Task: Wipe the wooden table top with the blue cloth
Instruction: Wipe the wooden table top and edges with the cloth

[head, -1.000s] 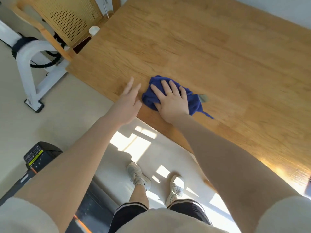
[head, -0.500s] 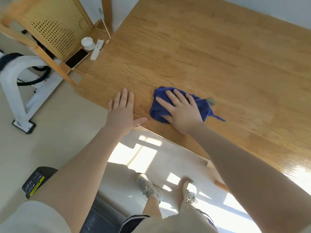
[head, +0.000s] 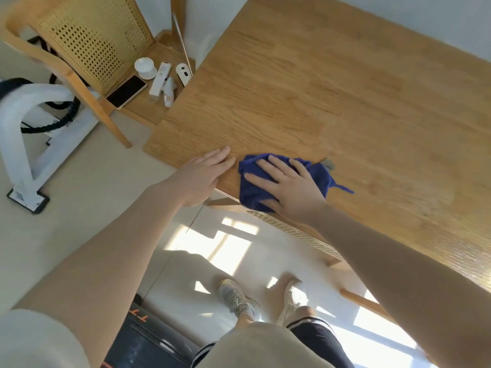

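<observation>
The right hand [head: 289,188] lies flat on the blue cloth [head: 316,176], fingers straight and spread, pressing it on the wooden table top [head: 332,96] right at the near edge — one lower corner of the cloth reaches the edge itself. The cloth is bunched under the palm, and a thin tail of it points to the right. Just beside it, to the left, the left hand [head: 202,179] rests on the table edge with straight fingers close together; it holds nothing and does not touch the cloth. Beyond the left corner of the table stands a wooden chair [head: 93,35] with a perforated back — on its seat lie a dark phone [head: 126,91], a small white cup [head: 144,67] and some white devices [head: 160,81]. A white frame [head: 24,128] stands on the floor further left.
</observation>
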Available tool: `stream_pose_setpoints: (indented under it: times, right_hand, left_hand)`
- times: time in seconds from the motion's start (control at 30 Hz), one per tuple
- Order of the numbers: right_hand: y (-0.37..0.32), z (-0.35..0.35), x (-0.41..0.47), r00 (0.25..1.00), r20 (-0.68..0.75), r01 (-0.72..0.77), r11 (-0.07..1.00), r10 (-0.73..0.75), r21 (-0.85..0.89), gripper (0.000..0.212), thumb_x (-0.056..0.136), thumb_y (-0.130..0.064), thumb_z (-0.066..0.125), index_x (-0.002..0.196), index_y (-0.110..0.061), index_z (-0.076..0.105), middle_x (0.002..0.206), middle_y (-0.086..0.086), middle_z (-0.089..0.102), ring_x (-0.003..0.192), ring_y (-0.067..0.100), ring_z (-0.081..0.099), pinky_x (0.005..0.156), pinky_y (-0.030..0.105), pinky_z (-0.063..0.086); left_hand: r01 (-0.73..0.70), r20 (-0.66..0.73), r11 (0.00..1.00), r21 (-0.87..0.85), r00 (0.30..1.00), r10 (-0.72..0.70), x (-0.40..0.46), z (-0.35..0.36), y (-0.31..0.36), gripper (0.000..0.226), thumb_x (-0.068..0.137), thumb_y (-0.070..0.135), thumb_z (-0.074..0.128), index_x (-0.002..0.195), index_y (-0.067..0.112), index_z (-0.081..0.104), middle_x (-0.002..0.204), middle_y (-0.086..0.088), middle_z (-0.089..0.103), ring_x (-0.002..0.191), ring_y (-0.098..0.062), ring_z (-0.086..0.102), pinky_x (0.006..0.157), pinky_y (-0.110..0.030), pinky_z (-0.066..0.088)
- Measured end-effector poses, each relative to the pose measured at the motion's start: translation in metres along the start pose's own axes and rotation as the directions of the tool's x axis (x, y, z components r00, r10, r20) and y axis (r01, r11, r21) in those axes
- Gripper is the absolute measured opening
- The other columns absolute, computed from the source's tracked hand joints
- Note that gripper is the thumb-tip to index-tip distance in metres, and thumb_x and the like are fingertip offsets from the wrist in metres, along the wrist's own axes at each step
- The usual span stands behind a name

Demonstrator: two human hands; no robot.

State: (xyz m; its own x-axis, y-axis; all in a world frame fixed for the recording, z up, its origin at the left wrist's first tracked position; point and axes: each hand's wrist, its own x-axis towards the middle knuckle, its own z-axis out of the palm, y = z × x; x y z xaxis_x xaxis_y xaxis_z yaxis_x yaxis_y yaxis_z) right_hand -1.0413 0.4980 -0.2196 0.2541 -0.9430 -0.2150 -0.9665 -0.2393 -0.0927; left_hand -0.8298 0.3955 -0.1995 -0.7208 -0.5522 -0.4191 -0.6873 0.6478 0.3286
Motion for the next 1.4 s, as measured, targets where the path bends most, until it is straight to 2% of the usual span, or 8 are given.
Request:
stream_pose_setpoints:
  times: [0.17, 0.37, 0.5, 0.7, 0.93, 1.13, 1.27, 1.4]
  right_hand:
    - [-0.014, -0.011, 0.059, 0.939, -0.063, -0.333, 0.940, 0.338, 0.077, 0.051, 0.096, -0.048, 0.026, 0.145, -0.039, 0.015, 0.157, 0.001, 0.013, 0.144, 0.024, 0.010, 0.114, 0.049, 0.009]
    - [-0.044, 0.004, 0.021, 0.994, -0.088, -0.059, 0.997, 0.062, 0.039, 0.051, 0.089, -0.048, 0.027, 0.138, -0.037, 0.036, 0.148, 0.005, 0.036, 0.136, 0.029, 0.034, 0.107, 0.054, 0.023]
    - [-0.031, -0.002, 0.041, 0.998, -0.044, 0.056, 0.998, -0.054, 0.023, 0.050, 0.088, -0.049, 0.026, 0.136, -0.040, 0.034, 0.146, 0.003, 0.040, 0.134, 0.028, 0.037, 0.105, 0.055, 0.026]
    - [-0.032, -0.027, 0.133, 0.970, -0.047, -0.232, 0.968, 0.238, 0.099, 0.050, 0.097, -0.046, 0.027, 0.144, -0.042, 0.012, 0.157, -0.001, 0.008, 0.144, 0.023, 0.005, 0.113, 0.051, 0.005]
    - [-0.066, -0.013, 0.106, 0.998, -0.008, 0.058, 0.997, -0.058, 0.051, 0.053, 0.086, -0.051, 0.024, 0.135, -0.038, 0.039, 0.145, 0.002, 0.042, 0.134, 0.025, 0.038, 0.106, 0.051, 0.028]
    - [-0.039, -0.041, 0.195, 0.996, 0.012, 0.090, 0.995, -0.091, 0.046, 0.051, 0.096, -0.048, 0.029, 0.144, -0.042, 0.013, 0.157, -0.003, 0.010, 0.144, 0.021, 0.005, 0.113, 0.048, 0.005]
    - [-0.052, -0.043, 0.211, 0.999, -0.007, 0.044, 0.999, -0.044, 0.026, 0.051, 0.097, -0.043, 0.030, 0.145, -0.038, 0.014, 0.157, -0.001, 0.009, 0.144, 0.023, 0.005, 0.113, 0.048, 0.005]
    - [-0.073, -0.025, 0.147, 0.957, 0.003, 0.290, 0.956, -0.290, -0.042, 0.058, 0.086, -0.048, 0.049, 0.140, -0.036, 0.032, 0.150, 0.002, 0.033, 0.138, 0.025, 0.030, 0.109, 0.050, 0.024]
  left_hand:
    - [0.034, -0.076, 0.997, -0.076, 0.996, -0.040, -0.002, 0.006, 0.005, 0.061, 0.098, 0.014, 0.034, 0.150, 0.018, 0.003, 0.158, 0.002, -0.003, 0.145, -0.012, 0.001, 0.118, -0.033, 0.007]
    - [0.246, -0.316, 0.943, -0.224, 0.897, -0.309, -0.018, -0.008, -0.026, 0.067, 0.093, 0.030, 0.051, 0.149, 0.017, 0.016, 0.158, -0.002, 0.012, 0.144, -0.022, 0.015, 0.114, -0.038, 0.019]
    - [0.455, -0.234, 0.887, -0.076, 0.857, -0.460, -0.016, -0.011, -0.050, 0.079, 0.087, 0.054, 0.049, 0.149, 0.022, 0.012, 0.158, -0.009, 0.004, 0.144, -0.029, 0.008, 0.114, -0.044, 0.017]
    - [0.481, -0.188, 0.876, -0.033, 0.858, -0.478, -0.010, -0.014, -0.059, 0.085, 0.081, 0.064, 0.050, 0.149, 0.029, 0.012, 0.158, -0.004, 0.006, 0.143, -0.028, 0.012, 0.111, -0.043, 0.026]
    - [0.390, -0.308, 0.908, -0.157, 0.854, -0.420, -0.019, -0.010, -0.067, 0.086, 0.071, 0.050, 0.071, 0.144, 0.022, 0.034, 0.153, -0.004, 0.028, 0.134, -0.029, 0.030, 0.101, -0.042, 0.036]
    - [0.378, -0.276, 0.887, -0.266, 0.852, -0.446, -0.018, -0.012, -0.074, 0.108, 0.068, 0.053, 0.073, 0.149, 0.023, 0.009, 0.152, 0.004, 0.026, 0.136, -0.020, 0.027, 0.107, -0.034, 0.031]
    - [0.367, -0.223, 0.864, -0.345, 0.862, -0.455, -0.027, -0.023, -0.090, 0.093, 0.077, 0.035, 0.073, 0.148, 0.021, 0.015, 0.146, 0.001, 0.034, 0.129, -0.019, 0.040, 0.100, -0.035, 0.040]
    - [0.345, -0.100, 0.699, -0.627, 0.854, -0.511, -0.032, -0.042, -0.105, 0.062, 0.085, 0.008, 0.064, 0.139, 0.012, 0.035, 0.140, -0.002, 0.041, 0.121, -0.018, 0.051, 0.090, -0.023, 0.042]
